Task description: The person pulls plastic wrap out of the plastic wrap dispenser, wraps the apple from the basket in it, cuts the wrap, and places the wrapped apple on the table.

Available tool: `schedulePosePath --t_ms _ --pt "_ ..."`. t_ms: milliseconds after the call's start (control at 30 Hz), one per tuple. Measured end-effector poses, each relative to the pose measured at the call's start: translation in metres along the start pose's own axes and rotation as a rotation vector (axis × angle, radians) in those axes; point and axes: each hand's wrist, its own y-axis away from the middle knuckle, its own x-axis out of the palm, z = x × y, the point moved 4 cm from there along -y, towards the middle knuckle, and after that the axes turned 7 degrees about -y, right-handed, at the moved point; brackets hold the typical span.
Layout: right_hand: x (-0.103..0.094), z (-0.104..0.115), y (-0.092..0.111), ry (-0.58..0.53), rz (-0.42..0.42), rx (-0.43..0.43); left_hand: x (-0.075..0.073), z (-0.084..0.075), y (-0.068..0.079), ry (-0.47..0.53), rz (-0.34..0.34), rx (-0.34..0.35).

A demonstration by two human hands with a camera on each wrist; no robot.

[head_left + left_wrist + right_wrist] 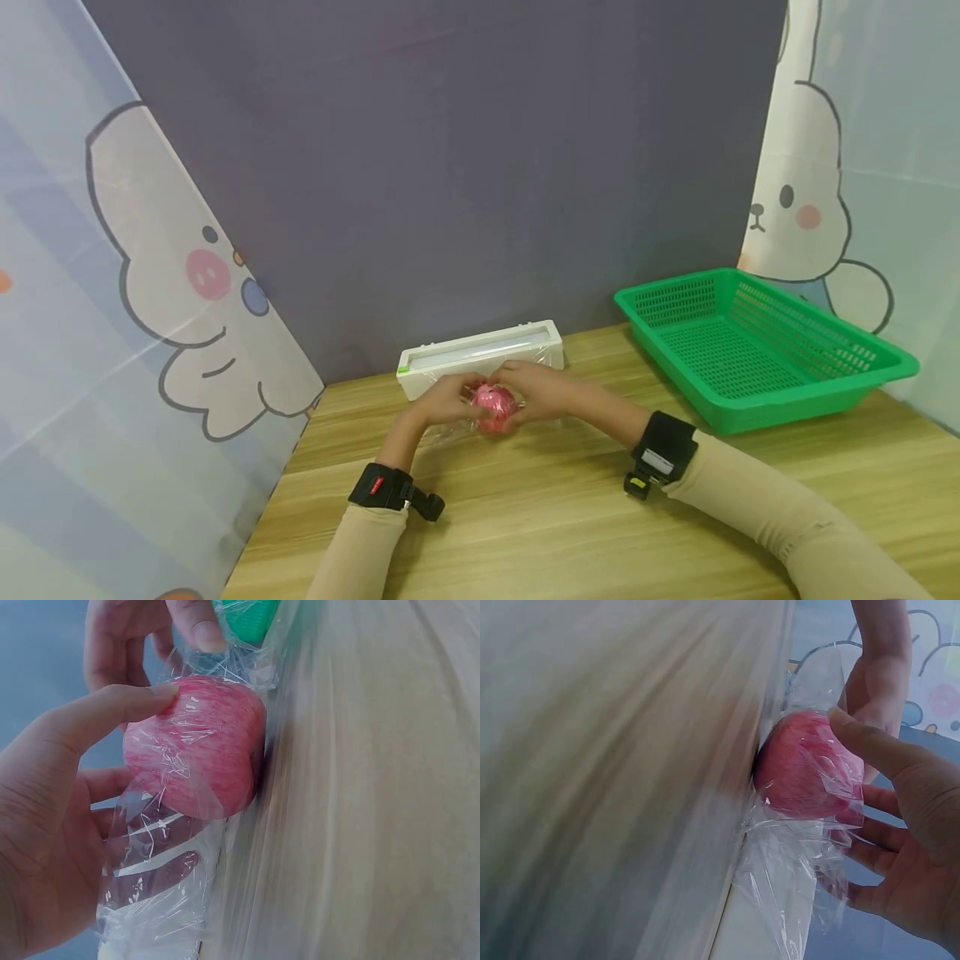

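Observation:
A red apple [495, 410] wrapped in clear plastic film [776, 889] rests on the wooden table, close in front of a white cling film dispenser [422, 383]. From the left, my left hand [444, 402] holds it: the thumb presses on the film over the apple, and the fingers reach behind it. On the other side, my right hand [536, 390] holds it likewise, thumb tip at its upper side and fingers partly behind crumpled film. Loose film spreads out on both sides of the apple and toward the dispenser.
To the right stands a green plastic basket [810, 396] with slotted walls and nothing in it. A dark grey panel [450, 167] rises behind the table [525, 533]. Cartoon-printed curtains [225, 333] line both sides.

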Motion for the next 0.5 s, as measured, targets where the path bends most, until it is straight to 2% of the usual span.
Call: schedulePosePath --t_ms 267,500 --pt "0.008 -0.002 -0.008 0.005 0.020 0.030 -0.001 0.006 -0.001 0.027 -0.015 -0.094" --pt "0.013 -0.008 -0.015 0.038 -0.013 -0.004 -0.001 0.009 -0.002 0.052 -0.034 -0.111"
